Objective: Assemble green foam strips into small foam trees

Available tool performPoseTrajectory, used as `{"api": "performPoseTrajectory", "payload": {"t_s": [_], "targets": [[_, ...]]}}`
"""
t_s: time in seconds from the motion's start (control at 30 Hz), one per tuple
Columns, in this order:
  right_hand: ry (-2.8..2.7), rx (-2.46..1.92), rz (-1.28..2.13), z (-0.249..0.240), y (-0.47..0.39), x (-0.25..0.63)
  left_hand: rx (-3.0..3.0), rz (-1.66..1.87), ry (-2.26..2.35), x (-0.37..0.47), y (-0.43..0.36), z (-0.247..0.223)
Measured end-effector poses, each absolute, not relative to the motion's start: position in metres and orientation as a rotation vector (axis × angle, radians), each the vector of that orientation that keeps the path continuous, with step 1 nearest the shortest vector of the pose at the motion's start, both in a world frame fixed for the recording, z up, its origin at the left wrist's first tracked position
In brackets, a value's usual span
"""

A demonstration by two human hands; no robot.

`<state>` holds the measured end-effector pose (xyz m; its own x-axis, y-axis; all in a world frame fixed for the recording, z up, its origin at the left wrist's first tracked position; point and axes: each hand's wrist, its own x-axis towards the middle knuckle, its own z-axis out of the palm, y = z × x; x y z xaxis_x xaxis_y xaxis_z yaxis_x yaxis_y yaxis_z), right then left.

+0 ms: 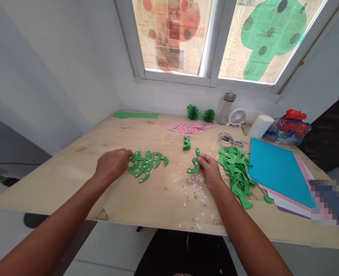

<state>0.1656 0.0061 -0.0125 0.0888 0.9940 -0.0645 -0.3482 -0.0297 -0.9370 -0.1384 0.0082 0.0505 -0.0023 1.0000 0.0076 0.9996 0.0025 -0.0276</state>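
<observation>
- the right hand (pixel 210 168) pinches a green curved cutout (pixel 195 167) between thumb and fingers, just above or against the tabletop (pixel 158 203); whether a second piece overlaps it is hard to tell.
- the left hand (pixel 113 163) has its fingers curled at the left edge of a loose pile of green arcs (pixel 148 163) dotted with small white patches; whether it grips one of them cannot be told.
- between the hands and farther back stands a small stack of green cutouts (pixel 186 143), apart from both.
- tiny white paper bits (pixel 196 188) lie scattered beside the right hand and toward the near edge.
- a heap of green scraps (pixel 240 176) lies to the right of the right hand, next to a blue sheet (pixel 278 168) on top of other coloured sheets.
- behind the small stack, pink curved cutouts (pixel 186 128) are spread in a heap, with two green folded-paper ornaments (pixel 193 112) near the wall.
- right of these are a clear bottle (pixel 224 109) with a metal lid, a small white fan (pixel 237 116) and a white roll (pixel 261 126).
- a flat green strip (pixel 136 115) lies along the far left edge.
</observation>
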Motion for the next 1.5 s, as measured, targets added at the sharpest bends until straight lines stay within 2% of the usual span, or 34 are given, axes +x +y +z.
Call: {"api": "performPoseTrajectory", "payload": {"t_s": [0.2,0.37,0.4,0.5,0.57,0.67,0.83,1.0,1.17,1.3,1.33,1.43,1.5], "targets": [[-0.84,-1.022,1.327,-0.012,0.006,0.164,-2.066,-0.052,-2.365,-0.154,0.013,0.053],[-0.843,-1.025,1.325,-0.011,0.005,0.163,-2.201,-0.781,-2.511,-0.155,0.027,0.05],[-0.845,-1.026,1.325,-0.011,0.006,0.163,-2.293,-0.798,-2.481,-0.153,0.031,0.048],[-0.85,-1.022,1.319,-0.012,0.006,0.165,-2.529,-0.827,-2.397,-0.146,0.043,0.044],[-0.852,-1.017,1.315,-0.012,0.007,0.165,-2.518,-0.711,-2.342,-0.143,0.047,0.044],[-0.855,-1.012,1.32,-0.011,0.007,0.164,-2.302,-0.512,-2.29,-0.14,0.045,0.05],[-0.884,-1.033,1.316,-0.009,0.005,0.161,-1.976,-0.525,-2.37,-0.132,0.034,0.063],[-0.889,-1.046,1.304,-0.012,0.007,0.162,-2.396,-0.388,-2.365,-0.133,0.041,0.067],[-0.894,-1.041,1.305,-0.012,0.007,0.162,-2.237,-0.385,-2.384,-0.144,0.047,0.066],[-0.909,-1.064,1.302,-0.011,0.006,0.161,-2.834,-0.227,-2.211,-0.141,0.045,0.06],[-0.905,-1.067,1.297,-0.01,0.006,0.161,-3.005,-0.241,-2.156,-0.141,0.045,0.06],[-0.89,-1.06,1.288,-0.009,0.006,0.162,-3.061,-0.758,-2.235,-0.142,0.048,0.061],[-0.883,-1.054,1.294,-0.008,0.006,0.161,-2.855,-0.667,-2.348,-0.143,0.053,0.06]]}}
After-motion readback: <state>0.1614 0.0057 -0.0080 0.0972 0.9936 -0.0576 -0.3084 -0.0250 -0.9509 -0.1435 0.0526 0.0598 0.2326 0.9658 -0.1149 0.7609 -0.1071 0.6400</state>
